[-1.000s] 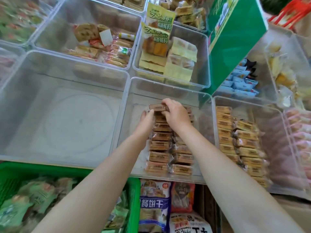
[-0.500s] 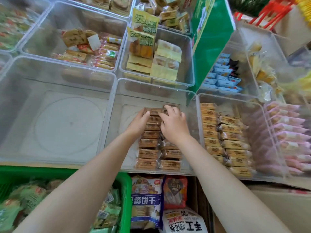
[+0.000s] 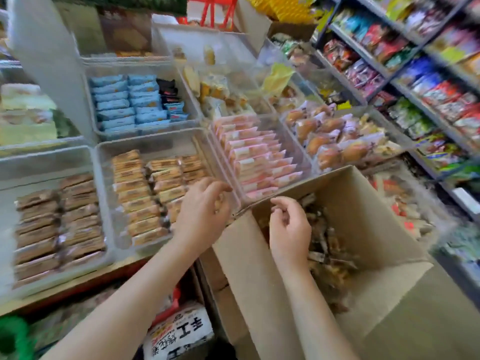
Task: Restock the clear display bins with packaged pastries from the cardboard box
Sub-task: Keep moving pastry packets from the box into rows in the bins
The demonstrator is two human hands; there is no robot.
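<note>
Cardboard fills the near right of the view: an open cardboard box (image 3: 374, 229) stands beside the bench (image 3: 78, 283), its flaps up, with a loose heap of dark wrapped pastries (image 3: 327, 245) lying inside it. The right hand (image 3: 289, 227) hangs over the box's near inner corner, just above the heap, fingers loosely curled and holding nothing that shows. The left hand (image 3: 204, 213) hovers at the box's left edge, over the front rim of a clear bin, its fingers also loosely bent and empty as far as the blur allows.

Below the bench edge, a white bag with black lettering (image 3: 179, 333) lies between the forearms.

On the bench, the nearest left bin (image 3: 7, 178) holds two neat rows of brown packets (image 3: 57, 222). Beside it, under the left hand, the middle bin (image 3: 155, 145) carries rows of tan packets (image 3: 145, 193). To its right, touching the box's far flap, a bin of pink packets (image 3: 257, 157) stands tilted.

Farther back sit a bin of light blue packets (image 3: 127, 102) and, to the right, a bin of golden buns in clear wrap (image 3: 335, 141). At the far right, shelves (image 3: 420, 74) carry colourful snack bags, too blurred to read.
</note>
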